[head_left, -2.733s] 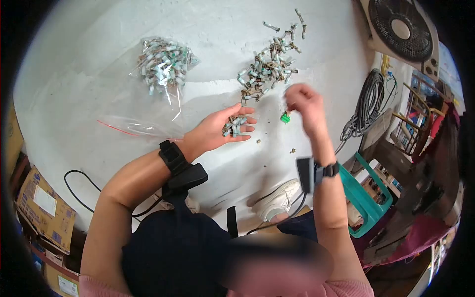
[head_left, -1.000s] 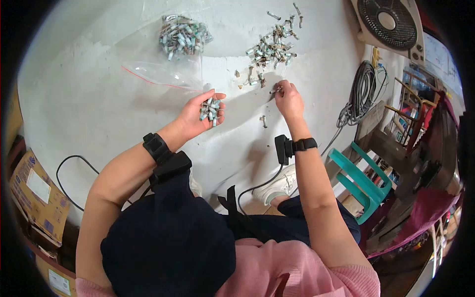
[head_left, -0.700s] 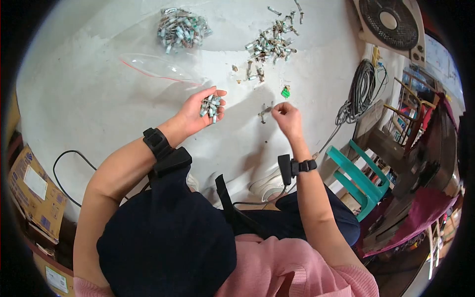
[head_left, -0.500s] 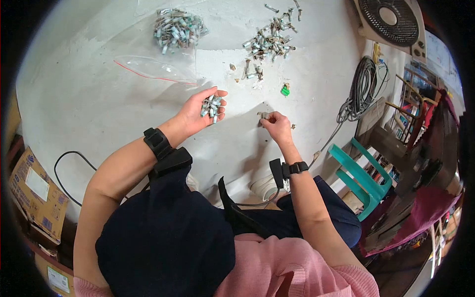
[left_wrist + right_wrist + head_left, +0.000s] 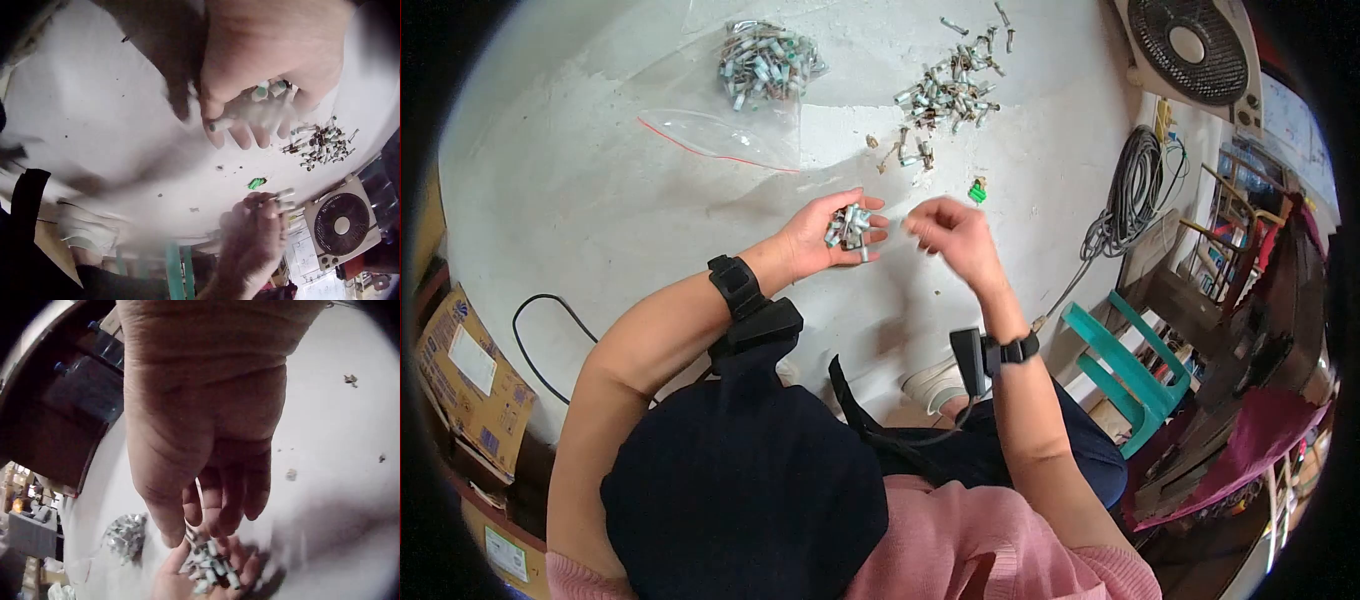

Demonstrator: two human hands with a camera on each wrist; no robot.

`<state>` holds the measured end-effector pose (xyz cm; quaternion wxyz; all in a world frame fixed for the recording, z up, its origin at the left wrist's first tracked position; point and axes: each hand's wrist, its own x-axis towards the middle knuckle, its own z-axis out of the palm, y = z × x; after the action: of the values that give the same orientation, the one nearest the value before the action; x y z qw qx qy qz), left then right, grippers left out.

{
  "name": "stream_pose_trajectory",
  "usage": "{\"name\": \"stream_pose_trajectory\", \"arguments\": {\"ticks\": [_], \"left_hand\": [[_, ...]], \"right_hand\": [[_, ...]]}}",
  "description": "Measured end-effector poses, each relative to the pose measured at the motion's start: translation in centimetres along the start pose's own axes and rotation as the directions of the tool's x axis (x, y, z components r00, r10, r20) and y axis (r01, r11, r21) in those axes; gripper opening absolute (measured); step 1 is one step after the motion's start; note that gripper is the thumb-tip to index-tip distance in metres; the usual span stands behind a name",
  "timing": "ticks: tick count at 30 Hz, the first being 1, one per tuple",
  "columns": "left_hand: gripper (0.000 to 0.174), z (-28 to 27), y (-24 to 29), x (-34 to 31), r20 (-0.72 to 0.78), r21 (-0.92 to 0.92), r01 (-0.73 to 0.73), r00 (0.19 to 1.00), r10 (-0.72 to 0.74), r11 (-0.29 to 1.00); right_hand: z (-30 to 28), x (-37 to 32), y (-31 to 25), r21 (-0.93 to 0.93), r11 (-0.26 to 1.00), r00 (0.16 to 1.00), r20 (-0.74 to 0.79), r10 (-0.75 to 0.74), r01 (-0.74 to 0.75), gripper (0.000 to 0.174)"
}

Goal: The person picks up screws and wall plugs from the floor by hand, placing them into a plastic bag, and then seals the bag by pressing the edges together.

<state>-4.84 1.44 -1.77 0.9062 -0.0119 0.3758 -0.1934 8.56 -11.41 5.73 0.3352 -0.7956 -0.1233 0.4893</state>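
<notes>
My left hand is palm up with fingers curled in, cupping a bunch of small bolts with pale sleeves. Just right of it, my right hand is turned down with its fingers drawn toward the thumb. In the left wrist view it pinches a pair of pale-sleeved bolts. The right wrist view has my right fingertips close over the cupped bolts. Farther out lies a loose pile of similar bolts, and several strays sit nearer to my hands.
A clear zip bag with a red seal holds many more bolts at the upper left. A small bright green piece lies on the pale floor. To the right are a fan, coiled cable and green plastic stool.
My right hand went from near the pile down to a stray bolt on the floor, which is gone from there now. It has since moved up toward my left hand, which shifted slightly right.
</notes>
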Motion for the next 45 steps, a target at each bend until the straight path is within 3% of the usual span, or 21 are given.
{"name": "stream_pose_trajectory", "arguments": {"ticks": [3, 4, 6, 10, 11, 12, 16, 21, 23, 25, 26, 28, 29, 31, 33, 36, 37, 38, 39, 41, 45], "left_hand": [[0.030, -0.4, 0.4, -0.2, 0.004, 0.000, -0.030, 1.000, 0.030, 1.000], [0.030, -0.6, 0.5, -0.3, 0.008, 0.020, -0.038, 0.999, 0.038, 0.999], [0.030, -1.0, 0.7, -0.5, 0.011, 0.022, -0.054, 0.999, 0.053, 0.998], [0.029, -1.5, 0.8, -0.8, 0.013, 0.012, -0.066, 0.998, 0.066, 0.998], [0.029, -1.6, 0.8, -0.8, 0.014, 0.005, -0.072, 0.997, 0.071, 0.997], [0.029, -1.8, 0.7, -0.9, 0.018, 0.006, -0.077, 0.997, 0.077, 0.997], [0.028, -1.7, 0.5, -0.6, 0.019, 0.022, -0.074, 0.997, 0.074, 0.997], [0.030, -1.3, 0.6, -0.9, 0.025, -0.003, -0.075, 0.997, 0.075, 0.997], [0.031, -0.9, 0.6, -1.1, 0.025, -0.011, -0.071, 0.997, 0.071, 0.997], [0.031, -0.7, 0.7, -1.3, 0.016, -0.063, -0.046, 0.999, 0.047, 0.997], [0.031, -0.8, 0.7, -1.3, 0.015, -0.063, -0.049, 0.999, 0.050, 0.997], [0.029, -1.4, 0.7, -1.1, 0.045, -0.061, -0.069, 0.996, 0.071, 0.996], [0.029, -1.6, 0.7, -1.0, 0.042, -0.060, -0.071, 0.996, 0.073, 0.996], [0.028, -1.8, 0.7, -1.0, 0.047, -0.056, -0.080, 0.995, 0.083, 0.995], [0.029, -2.1, 0.8, -1.0, 0.050, -0.066, -0.085, 0.995, 0.088, 0.994], [0.031, -2.3, 0.8, -0.9, 0.037, -0.071, -0.088, 0.995, 0.091, 0.994], [0.032, -2.3, 0.9, -0.8, 0.020, -0.063, -0.092, 0.995, 0.093, 0.994], [0.032, -2.3, 0.9, -0.8, 0.020, -0.064, -0.091, 0.995, 0.093, 0.994], [0.032, -2.4, 0.8, -0.7, 0.020, -0.063, -0.095, 0.995, 0.096, 0.993], [0.033, -2.3, 0.8, -0.6, 0.021, -0.060, -0.098, 0.995, 0.099, 0.993], [0.033, -1.9, 0.9, -0.8, -0.001, -0.037, -0.104, 0.995, 0.104, 0.994]], "right_hand": [[-1.4, 4.3, 2.3, -0.312, 0.950, 0.966, -0.253, -0.055, -0.028, 0.025], [-1.2, 5.2, 2.3, -0.314, 0.949, 0.967, -0.247, -0.059, -0.023, 0.025], [-0.8, 6.6, 2.4, -0.549, 0.835, 0.907, -0.343, -0.245, 0.018, 0.027], [-1.0, 7.3, 2.7, -0.585, 0.809, 0.925, -0.335, -0.181, -0.054, 0.025], [-1.5, 6.6, 2.4, -0.262, 0.959, 0.955, -0.295, 0.024, -0.105, 0.023], [-1.8, 5.8, 2.1, 0.088, 0.977, 0.961, -0.183, 0.208, -0.195, 0.022], [-3.1, 4.0, 2.9, 0.361, 0.884, 0.915, -0.157, 0.372, -0.297, 0.015], [-1.8, 1.5, 0.3, 0.292, 0.933, 0.977, 0.027, 0.213, -0.212, 0.012], [-1.1, 0.8, -1.2, 0.100, 0.985, 0.974, 0.191, 0.123, -0.144, 0.013], [-1.1, 2.2, -0.1, 0.054, 0.993, 0.983, 0.152, 0.100, -0.109, 0.015], [-1.2, 3.7, 1.3, -0.136, 0.989, 0.998, -0.008, -0.063, 0.062, 0.016], [-1.1, 5.2, 1.6, -0.536, 0.821, 0.938, -0.139, -0.317, 0.198, 0.019], [-0.9, 5.7, 1.9, -0.533, 0.822, 0.938, -0.137, -0.318, 0.201, 0.019], [-0.3, 6.3, 2.4, -0.789, 0.588, 0.917, -0.087, -0.389, 0.175, 0.017], [-0.2, 6.6, 2.6, -0.818, 0.562, 0.940, -0.082, -0.332, 0.127, 0.017], [-0.5, 6.1, 2.8, -0.792, 0.592, 0.925, -0.100, -0.366, 0.149, 0.018], [-0.7, 6.0, 2.8, -0.534, 0.843, 0.972, -0.157, -0.173, 0.064, 0.017], [-0.8, 5.9, 2.8, -0.211, 0.975, 0.989, -0.143, 0.035, -0.065, 0.017], [-0.6, 5.3, 2.3, -0.211, 0.975, 0.989, -0.144, 0.037, -0.067, 0.017], [-0.3, 3.9, 0.2, 0.227, 0.963, 0.988, -0.005, 0.152, -0.147, 0.017], [0.1, 2.8, -0.7, 0.245, 0.960, 0.990, 0.064, 0.125, -0.137, 0.015]]}}
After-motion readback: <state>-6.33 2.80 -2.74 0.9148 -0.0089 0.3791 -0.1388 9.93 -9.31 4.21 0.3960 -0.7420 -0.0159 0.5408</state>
